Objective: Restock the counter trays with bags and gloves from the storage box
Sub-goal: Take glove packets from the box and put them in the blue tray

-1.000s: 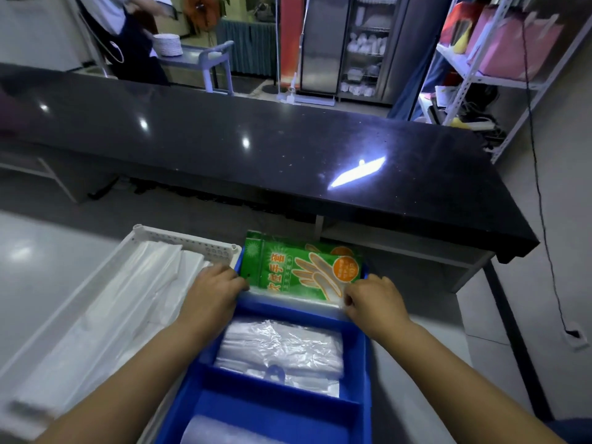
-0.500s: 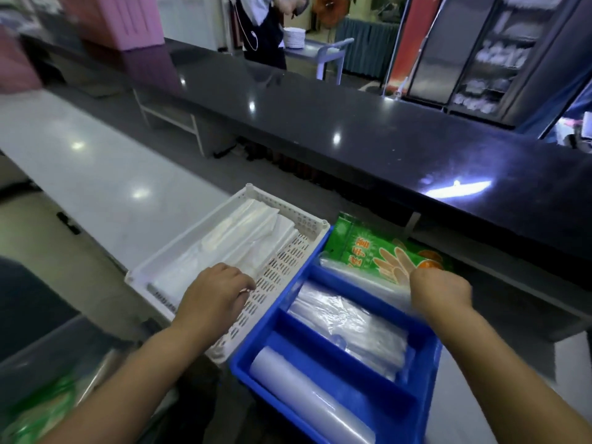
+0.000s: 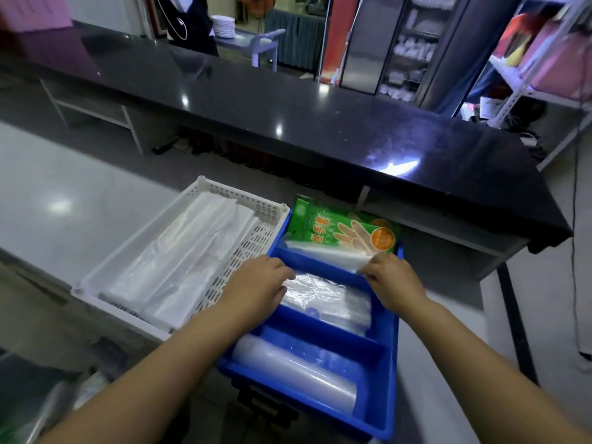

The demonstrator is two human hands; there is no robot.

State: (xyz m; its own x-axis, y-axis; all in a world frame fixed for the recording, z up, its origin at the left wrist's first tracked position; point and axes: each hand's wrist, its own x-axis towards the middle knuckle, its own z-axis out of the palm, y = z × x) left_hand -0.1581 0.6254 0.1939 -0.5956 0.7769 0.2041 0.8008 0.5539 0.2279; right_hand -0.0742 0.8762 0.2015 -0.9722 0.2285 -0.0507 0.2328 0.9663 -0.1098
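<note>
A blue tray [image 3: 389, 347] with three compartments sits at lower centre of the frame, touching a white perforated tray [image 3: 256, 248] on its left. The white tray holds flat stacks of white bags [image 3: 179, 261].

In the blue tray's far compartment a green glove pack [image 3: 339, 229] leans against the back wall, its top rising above the rim. In front of it lies a clear bag [image 3: 323, 253]. The middle compartment holds a stack of clear crinkled bags [image 3: 330, 299]; the nearest compartment holds a roll of clear plastic [image 3: 298, 370].

The left hand [image 3: 256, 283] lies palm down at the left edge of the blue tray, fingers together and curled, their tips touching the middle stack. Whether it grips anything cannot be told. The right hand [image 3: 392, 280] sits over the divider between the far and middle compartments, thumb and fingers pinched on the right corner of the clear bag, which lifts slightly there.

Both trays rest on a pale grey counter [image 3: 80, 213]. A black countertop [image 3: 320, 123] runs across the upper half of the frame. Beyond it, at upper left, a person in a dark apron [image 3: 192, 24] stands beside stacked white plates [image 3: 224, 25].
</note>
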